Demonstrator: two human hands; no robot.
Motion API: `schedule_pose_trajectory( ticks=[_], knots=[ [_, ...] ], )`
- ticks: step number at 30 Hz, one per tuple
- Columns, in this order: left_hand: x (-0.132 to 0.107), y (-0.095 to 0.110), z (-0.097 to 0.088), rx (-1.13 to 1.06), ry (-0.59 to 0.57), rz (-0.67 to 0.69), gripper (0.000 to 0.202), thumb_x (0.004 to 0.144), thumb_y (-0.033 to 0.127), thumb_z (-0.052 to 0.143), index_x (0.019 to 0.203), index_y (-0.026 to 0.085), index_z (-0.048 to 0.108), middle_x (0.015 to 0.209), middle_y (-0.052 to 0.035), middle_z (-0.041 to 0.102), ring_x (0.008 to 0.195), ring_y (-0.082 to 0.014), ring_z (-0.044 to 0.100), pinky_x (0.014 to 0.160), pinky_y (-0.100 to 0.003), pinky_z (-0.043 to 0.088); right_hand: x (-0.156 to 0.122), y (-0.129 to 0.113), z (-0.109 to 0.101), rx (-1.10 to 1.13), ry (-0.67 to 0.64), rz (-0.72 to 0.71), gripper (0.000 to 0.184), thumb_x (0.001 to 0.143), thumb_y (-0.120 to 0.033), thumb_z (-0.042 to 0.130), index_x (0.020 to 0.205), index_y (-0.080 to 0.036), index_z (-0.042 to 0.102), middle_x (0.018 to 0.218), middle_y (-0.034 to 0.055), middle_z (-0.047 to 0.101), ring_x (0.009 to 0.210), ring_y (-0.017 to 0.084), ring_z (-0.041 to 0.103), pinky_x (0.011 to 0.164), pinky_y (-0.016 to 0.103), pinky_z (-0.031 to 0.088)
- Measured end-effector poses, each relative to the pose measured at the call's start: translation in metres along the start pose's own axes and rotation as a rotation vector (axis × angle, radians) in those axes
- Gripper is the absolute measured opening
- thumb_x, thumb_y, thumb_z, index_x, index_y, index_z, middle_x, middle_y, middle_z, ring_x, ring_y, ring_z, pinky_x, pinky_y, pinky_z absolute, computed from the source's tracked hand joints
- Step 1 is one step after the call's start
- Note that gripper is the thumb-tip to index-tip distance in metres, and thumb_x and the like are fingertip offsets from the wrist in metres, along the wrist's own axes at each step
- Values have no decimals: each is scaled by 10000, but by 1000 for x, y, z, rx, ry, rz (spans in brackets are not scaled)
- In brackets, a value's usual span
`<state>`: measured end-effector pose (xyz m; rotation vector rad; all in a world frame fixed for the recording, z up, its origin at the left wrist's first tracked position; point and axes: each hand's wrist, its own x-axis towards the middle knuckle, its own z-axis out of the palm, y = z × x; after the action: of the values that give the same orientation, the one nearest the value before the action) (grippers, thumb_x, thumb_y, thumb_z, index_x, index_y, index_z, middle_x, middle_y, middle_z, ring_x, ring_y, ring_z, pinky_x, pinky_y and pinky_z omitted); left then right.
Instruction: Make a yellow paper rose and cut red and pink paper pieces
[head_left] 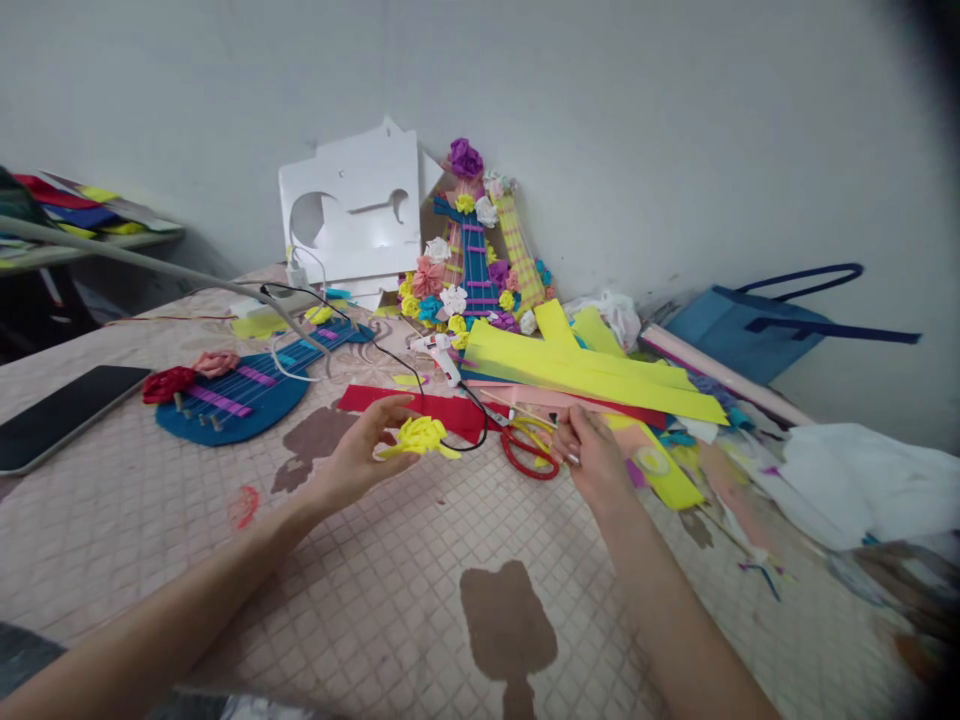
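Two hands in view. My left hand point(360, 455) pinches yellow paper flower point(420, 437), just left of red scissors point(529, 450). My right hand point(596, 455), just right of scissors, fingers curled; holding anything, cannot tell. Flower light, soft, easily crushed: I'd grip base, not petals.

Yellow paper flower point(420, 436), red scissors point(529, 450), blue guitar cutout point(247, 392), pink checked cloth point(375, 600)

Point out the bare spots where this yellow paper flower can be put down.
Bare cloth lies between the two forearms, below the left hand, which holds the flower, and the right hand. Another patch lies in front of the phone and blue guitar. Crowded: scissors, glue gun, yellow strips.
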<state>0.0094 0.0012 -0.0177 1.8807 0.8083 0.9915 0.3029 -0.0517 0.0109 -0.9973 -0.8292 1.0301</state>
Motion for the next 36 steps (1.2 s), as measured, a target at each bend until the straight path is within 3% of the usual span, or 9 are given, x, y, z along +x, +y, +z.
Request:
schedule_pose_trajectory(
  ticks=[3, 5, 10, 18, 22, 25, 29, 32, 36],
  knots=[
    [0, 1, 1, 8, -17, 1, 589, 781, 281, 657, 1289, 260, 360, 1134, -74, 569, 1025, -214, 565, 814, -346, 445, 2, 3, -3, -58, 42, 73, 379, 772, -557, 589, 850, -187, 599, 630, -18, 626, 328, 37, 272, 329, 189, 301],
    [-1, 2, 2, 27, -29, -4, 583, 785, 273, 648, 1292, 255, 362, 1130, -77, 569, 1026, -215, 563, 816, -352, 443, 2, 5, -4, -49, 32, 143, 442, 795, -605, 517, 921, -190, 601, 848, 44, 698, 322, 26, 261, 324, 199, 317],
    [-2, 5, 5, 71, -51, 12, 587, 776, 255, 652, 1292, 257, 370, 1180, -87, 560, 1063, -224, 548, 825, -360, 446, 1, 8, -1, -35, 25, 143, 435, 776, -606, 542, 924, -204, 621, 1002, 60, 695, 333, 29, 292, 345, 219, 362],
    [-7, 14, 12, 4, -93, 26, 596, 775, 251, 663, 1299, 254, 379, 1171, -87, 569, 1057, -221, 556, 836, -348, 446, -27, 35, 46, 149, -294, 242, 591, 757, -712, 458, 1144, -286, 592, 1399, 59, 445, 434, 47, 412, 457, 272, 478],
    [-9, 14, 14, -14, -105, 84, 623, 767, 251, 680, 1305, 268, 366, 1206, -85, 544, 1116, -232, 520, 874, -351, 419, -39, 48, 64, 258, -373, 343, 589, 773, -717, 429, 1155, -297, 588, 1310, 50, 519, 476, 67, 442, 484, 270, 491],
    [-9, 13, 12, -1, -80, 103, 605, 778, 245, 669, 1305, 268, 374, 1219, -84, 536, 1123, -233, 509, 891, -354, 410, -44, 54, 65, 244, -509, 484, 574, 780, -704, 442, 1073, -247, 627, 937, 43, 660, 428, 71, 389, 482, 276, 482],
    [-9, 13, 7, -26, -34, 84, 593, 783, 255, 663, 1305, 266, 382, 1223, -87, 532, 1113, -232, 515, 890, -353, 416, -46, 54, 59, 124, -534, 512, 315, 733, -490, 686, 765, -178, 662, 487, -64, 455, 418, 66, 349, 470, 217, 431],
    [-9, 14, 6, 8, -44, 90, 604, 782, 259, 662, 1312, 273, 373, 1225, -84, 531, 1122, -233, 511, 884, -350, 411, -42, 46, 56, 157, -302, 386, 257, 728, -407, 717, 655, -185, 611, 560, -51, 514, 465, 65, 416, 480, 198, 416],
    [-10, 18, 8, 81, -74, 112, 606, 781, 244, 657, 1310, 273, 363, 1196, -81, 548, 1109, -230, 513, 859, -345, 414, -32, 29, 51, 248, -216, 273, 276, 763, -426, 672, 658, -202, 550, 1062, 5, 644, 804, 141, 602, 606, 248, 464]
  ],
)
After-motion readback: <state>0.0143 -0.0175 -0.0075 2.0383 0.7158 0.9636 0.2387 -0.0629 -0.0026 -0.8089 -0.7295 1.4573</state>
